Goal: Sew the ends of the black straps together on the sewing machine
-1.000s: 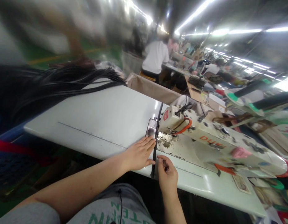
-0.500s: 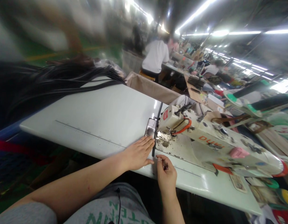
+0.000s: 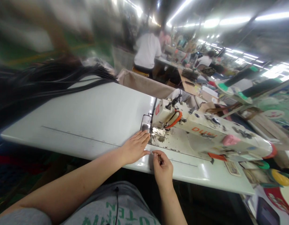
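My left hand (image 3: 134,147) lies flat on the white table, fingers stretched out beside the needle area of a sewing machine (image 3: 200,132). Its fingertips are at the metal plate (image 3: 145,122) left of the presser foot (image 3: 158,131). A narrow black strip (image 3: 154,106) runs past the machine's head, its near end close to my left fingertips. Just to the right, my right hand (image 3: 163,168) is closed near the table's front edge, thumb and forefinger together. Something small and dark shows within its curled fingers, too hidden to name.
A bundle of black strips (image 3: 88,79) hangs over the table's far left. Behind the table stands a cloth-lined bin (image 3: 144,82). Thread spools (image 3: 238,76) rise at the right, and a phone-like dark object (image 3: 267,212) lies lower right. A person in white (image 3: 148,50) sits beyond.
The black strip has slid away from me, so less of it shows on the near side of the presser foot. Both hands keep nearly the same pose. The view has shifted slightly.
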Demonstrator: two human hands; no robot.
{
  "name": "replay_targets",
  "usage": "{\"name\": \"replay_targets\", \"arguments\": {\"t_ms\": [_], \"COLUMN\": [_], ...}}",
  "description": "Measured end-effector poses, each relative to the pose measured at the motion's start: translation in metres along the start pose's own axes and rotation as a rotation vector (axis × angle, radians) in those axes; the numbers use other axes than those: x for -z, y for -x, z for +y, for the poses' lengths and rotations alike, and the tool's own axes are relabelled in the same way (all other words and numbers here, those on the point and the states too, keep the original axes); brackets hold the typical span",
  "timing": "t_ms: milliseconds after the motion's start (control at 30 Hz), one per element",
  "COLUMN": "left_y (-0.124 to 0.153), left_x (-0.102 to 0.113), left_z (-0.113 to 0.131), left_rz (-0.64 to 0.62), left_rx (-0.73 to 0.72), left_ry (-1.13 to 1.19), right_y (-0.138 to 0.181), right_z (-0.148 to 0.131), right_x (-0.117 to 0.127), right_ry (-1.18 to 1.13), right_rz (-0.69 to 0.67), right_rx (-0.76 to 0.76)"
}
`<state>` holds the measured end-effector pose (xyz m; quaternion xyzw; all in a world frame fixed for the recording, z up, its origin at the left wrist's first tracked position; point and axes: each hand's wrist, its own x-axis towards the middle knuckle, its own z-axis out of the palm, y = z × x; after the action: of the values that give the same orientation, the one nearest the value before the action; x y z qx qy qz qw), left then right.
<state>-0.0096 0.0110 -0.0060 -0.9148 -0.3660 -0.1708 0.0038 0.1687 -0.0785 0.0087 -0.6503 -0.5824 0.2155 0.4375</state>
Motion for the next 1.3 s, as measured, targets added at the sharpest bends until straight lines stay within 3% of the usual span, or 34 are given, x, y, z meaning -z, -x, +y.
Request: {"name": "replay_targets", "arguments": {"t_ms": [333, 767, 933, 1133, 1300], "left_y": [-0.023, -0.028, -0.034, -0.066, -0.101], "left_x": [0.003, 0.003, 0.001, -0.008, -0.015], "left_z": [-0.016, -0.021, -0.035, -0.071, -0.087], "left_rz": [-0.020, -0.013, -0.030, 0.013, -0.037], "left_rx": [0.032, 0.090, 0.089, 0.114, 0.017], "left_ry": [0.031, 0.120, 0.191, 0.317, 0.377], "right_y": [0.002, 0.003, 0.004, 0.007, 0.010], "right_z": [-0.003, -0.002, -0.003, -0.002, 0.000], "right_x": [0.000, 0.000, 0.001, 0.000, 0.002], "right_ry": [0.013, 0.024, 0.023, 0.023, 0.043], "right_rz": [0.011, 0.012, 0.010, 0.044, 0.051], "right_rx": [-0.018, -0.004, -0.005, 0.012, 0.073]}}
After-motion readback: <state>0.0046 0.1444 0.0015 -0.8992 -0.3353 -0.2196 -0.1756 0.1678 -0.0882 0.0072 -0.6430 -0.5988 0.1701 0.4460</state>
